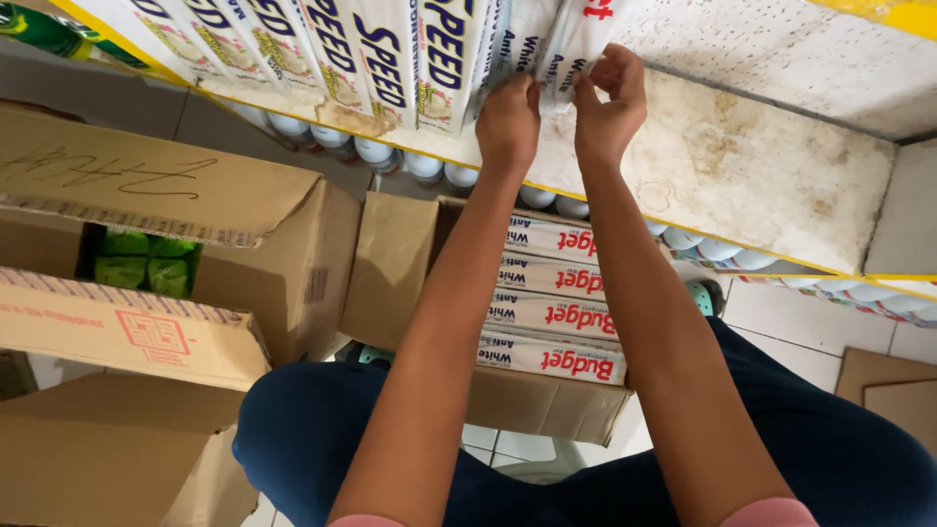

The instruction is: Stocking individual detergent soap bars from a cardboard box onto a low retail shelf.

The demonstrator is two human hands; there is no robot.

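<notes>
My left hand [508, 122] and my right hand [610, 102] reach up to a white, stained shelf [761, 166] with a yellow front edge. Both hands press on long white wrapped bars [547, 39] standing in a row at the shelf's left part. My right hand's fingers curl around the rightmost bar [576, 34]; my left hand's fingers rest against the bar beside it. Below my arms an open cardboard box [542, 405] holds several more of the same white bars [551, 317] lying flat.
Open cardboard boxes [195, 224] stand at the left, one with green packets [146, 263] inside. Round white container tops [429, 166] line the shelf below. Flattened cardboard [893, 390] lies at the right on the tiled floor. My knees in dark blue trousers [839, 439] fill the bottom.
</notes>
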